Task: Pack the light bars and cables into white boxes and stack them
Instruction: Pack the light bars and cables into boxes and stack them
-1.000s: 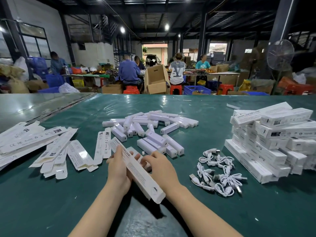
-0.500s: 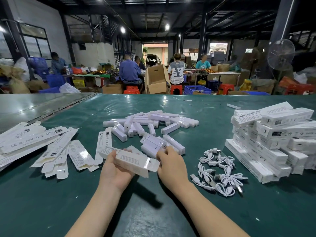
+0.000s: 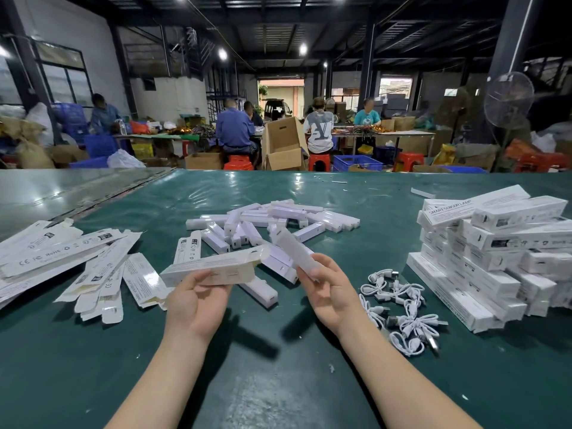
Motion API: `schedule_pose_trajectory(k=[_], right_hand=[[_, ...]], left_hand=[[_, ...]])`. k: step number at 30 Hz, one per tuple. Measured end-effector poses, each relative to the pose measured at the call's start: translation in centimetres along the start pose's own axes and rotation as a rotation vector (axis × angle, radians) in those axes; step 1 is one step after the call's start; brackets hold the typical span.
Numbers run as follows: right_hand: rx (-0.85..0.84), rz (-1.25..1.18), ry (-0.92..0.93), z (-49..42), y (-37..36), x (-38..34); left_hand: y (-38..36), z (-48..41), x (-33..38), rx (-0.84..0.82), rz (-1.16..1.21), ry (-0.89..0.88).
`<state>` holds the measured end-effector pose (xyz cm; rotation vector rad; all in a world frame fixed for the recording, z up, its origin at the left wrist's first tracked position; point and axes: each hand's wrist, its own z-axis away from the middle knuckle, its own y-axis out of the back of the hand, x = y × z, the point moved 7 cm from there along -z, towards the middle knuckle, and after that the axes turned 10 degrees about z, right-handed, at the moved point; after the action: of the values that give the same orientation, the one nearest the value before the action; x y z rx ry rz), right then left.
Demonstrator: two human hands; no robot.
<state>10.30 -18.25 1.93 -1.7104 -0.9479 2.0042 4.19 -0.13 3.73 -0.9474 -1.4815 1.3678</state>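
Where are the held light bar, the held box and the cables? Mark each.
light bar (image 3: 296, 251), head view, mid body.
box (image 3: 213, 267), head view, long side face.
cables (image 3: 418, 326), head view, a coiled bundle.

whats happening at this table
A person is packing lamps at a green table. Their left hand holds an opened white box, and their right hand holds a light bar near its open end, not yet inside. Loose light bars lie behind, flat boxes to the left, cables and stacked boxes to the right.
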Motion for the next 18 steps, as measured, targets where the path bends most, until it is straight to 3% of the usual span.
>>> schedule_pose_trajectory(k=[8,18], right_hand=[[-0.058,-0.102,-0.062,0.5,-0.8,0.2],[-0.072,0.214,-0.011,0.2,-0.9,0.5]], left_hand=[[1.7,-0.5,0.0,0.155,-0.104,-0.067],[2.9,0.1,1.0,0.348,-0.271,-0.262]])
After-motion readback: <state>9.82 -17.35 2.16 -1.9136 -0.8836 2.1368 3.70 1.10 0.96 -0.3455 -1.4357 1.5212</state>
